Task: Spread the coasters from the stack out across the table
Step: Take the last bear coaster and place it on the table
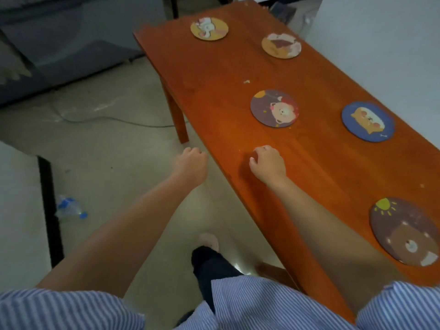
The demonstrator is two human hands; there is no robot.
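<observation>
Several round cartoon coasters lie apart on the long orange wooden table (214, 75): a yellow one (209, 28) and a tan one (281, 45) at the far end, a purple bear one (274, 108) and a blue dog one (367, 121) in the middle, a brown bear one (404, 231) near me at the right. No stack is in view. My right hand (267, 163) rests as a loose fist on the table near its left edge. My left hand (190, 164) hangs curled over the floor just left of the table. Neither holds anything.
A grey sofa (59, 44) stands at the upper left. On the floor lie a cable (114, 119) and a plastic bottle (70, 207) beside a white panel with a black edge (48, 210). A white wall runs along the table's right side.
</observation>
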